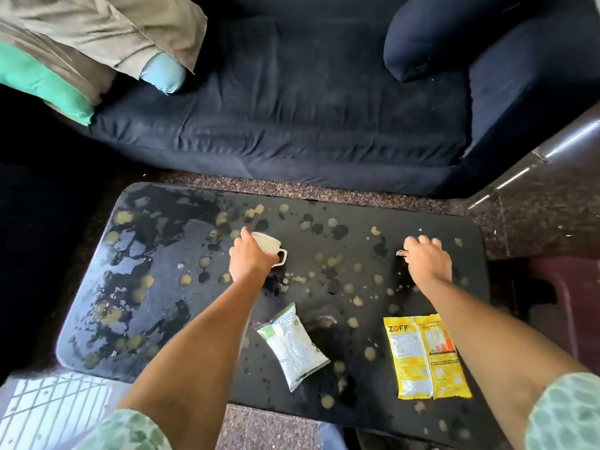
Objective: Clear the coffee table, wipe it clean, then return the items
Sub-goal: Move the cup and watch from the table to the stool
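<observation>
Yellow packet (427, 357) near the coffee table's (156, 339) front right corner reads "ZOFF"; I can't make out its finer print. A white-and-green pouch (293, 345) lies by the front edge, its text too small to read. My left hand (250, 259) is wrapped around a white cup (271, 248) at the table's middle. My right hand (427, 259), toward the back right, closes over a small thing; I can't tell what. A dark sofa (292, 125) stands beyond the back edge.
</observation>
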A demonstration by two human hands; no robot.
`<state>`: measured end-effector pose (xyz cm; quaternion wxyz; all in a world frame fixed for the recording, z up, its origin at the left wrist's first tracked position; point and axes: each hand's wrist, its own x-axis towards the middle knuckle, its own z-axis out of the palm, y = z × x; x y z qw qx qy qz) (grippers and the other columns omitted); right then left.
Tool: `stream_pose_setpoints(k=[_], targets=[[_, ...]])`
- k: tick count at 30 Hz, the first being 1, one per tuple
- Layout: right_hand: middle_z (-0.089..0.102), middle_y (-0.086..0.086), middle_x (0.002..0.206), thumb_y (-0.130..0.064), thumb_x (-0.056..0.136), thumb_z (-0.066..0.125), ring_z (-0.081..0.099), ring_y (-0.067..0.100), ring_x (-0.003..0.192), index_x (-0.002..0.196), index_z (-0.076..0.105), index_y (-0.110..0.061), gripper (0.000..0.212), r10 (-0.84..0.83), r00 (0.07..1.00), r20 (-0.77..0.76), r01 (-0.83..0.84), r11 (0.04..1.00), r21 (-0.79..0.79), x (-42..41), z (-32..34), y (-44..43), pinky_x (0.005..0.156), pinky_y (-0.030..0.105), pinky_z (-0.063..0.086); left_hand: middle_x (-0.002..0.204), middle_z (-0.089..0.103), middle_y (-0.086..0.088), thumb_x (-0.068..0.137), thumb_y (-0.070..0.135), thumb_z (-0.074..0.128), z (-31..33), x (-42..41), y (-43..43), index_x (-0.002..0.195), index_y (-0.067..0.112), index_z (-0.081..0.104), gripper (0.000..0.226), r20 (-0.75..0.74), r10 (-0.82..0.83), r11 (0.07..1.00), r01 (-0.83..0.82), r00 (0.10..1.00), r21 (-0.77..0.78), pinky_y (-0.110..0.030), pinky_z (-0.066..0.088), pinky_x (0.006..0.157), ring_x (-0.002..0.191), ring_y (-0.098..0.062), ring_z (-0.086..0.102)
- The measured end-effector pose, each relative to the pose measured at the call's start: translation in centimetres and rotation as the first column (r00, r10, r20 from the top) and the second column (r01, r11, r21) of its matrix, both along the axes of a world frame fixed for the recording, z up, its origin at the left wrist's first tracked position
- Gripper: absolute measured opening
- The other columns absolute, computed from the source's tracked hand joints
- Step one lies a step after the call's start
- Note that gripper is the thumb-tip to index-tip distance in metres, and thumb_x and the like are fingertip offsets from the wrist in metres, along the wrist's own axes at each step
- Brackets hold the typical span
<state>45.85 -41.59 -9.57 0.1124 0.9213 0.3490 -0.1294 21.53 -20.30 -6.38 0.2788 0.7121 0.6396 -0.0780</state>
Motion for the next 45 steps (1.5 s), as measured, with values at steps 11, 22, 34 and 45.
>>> stream_pose_setpoints(k=[11, 22, 34, 45], targets=[[0.062, 0.013, 0.099, -0.022, 0.096, 0.048, 0.065, 0.026, 0.075, 0.101, 0.050, -0.013, 0.011, -0.323, 0.694, -0.643, 0.700, 0.513, 0.498, -2.0, 4.7, -3.7, 0.061, 0.030, 0.047, 0.114, 0.045, 0.009, 0.060, 0.019, 0.084, 5.4, 2.9, -11.5, 0.122, 0.022, 0.046, 0.073, 0.572, -0.152, 0.986, 0.083, 0.806, 0.145, -0.035, 0.044, 0.093, 0.112, -0.017, 0.047], [0.055, -0.001, 0.075, -0.008, 0.096, 0.052, 0.053, 0.006, 0.059, 0.095, 0.056, -0.016, 0.009, -0.210, 0.392, -0.896, 0.912, -0.035, 0.408, -2.1, 10.5, -29.5, 0.059, 0.022, 0.054, 0.114, 0.058, 0.016, 0.059, 0.016, 0.080, 7.4, 10.9, -39.7, 0.119, 0.028, 0.048, 0.069, 0.783, -0.201, 0.876, 0.465, 0.589, -0.125, -0.010, 0.041, 0.085, 0.106, 0.002, 0.056], [0.060, 0.015, 0.089, -0.019, 0.094, 0.058, 0.059, 0.022, 0.078, 0.089, 0.060, -0.021, 0.005, -0.456, 0.327, -0.828, 0.944, 0.124, 0.304, 6.2, 7.0, -48.0, 0.067, 0.044, 0.057, 0.113, 0.060, 0.012, 0.057, 0.014, 0.083, 3.1, 22.6, -54.1, 0.122, 0.024, 0.052, 0.073, 0.749, -0.392, 0.690, 0.709, 0.535, -0.146, -0.002, 0.036, 0.084, 0.101, 0.005, 0.054], [0.062, 0.004, 0.068, -0.017, 0.093, 0.061, 0.058, 0.020, 0.057, 0.090, 0.062, -0.009, 0.009, -0.441, 0.381, -0.813, 0.922, 0.250, 0.296, 9.0, 5.8, -47.5, 0.061, 0.046, 0.058, 0.119, 0.058, 0.006, 0.065, 0.003, 0.080, 2.1, 26.6, -52.1, 0.134, 0.035, 0.040, 0.086, 0.653, -0.538, 0.500, 0.826, 0.533, -0.262, -0.028, 0.042, 0.096, 0.112, -0.014, 0.052]])
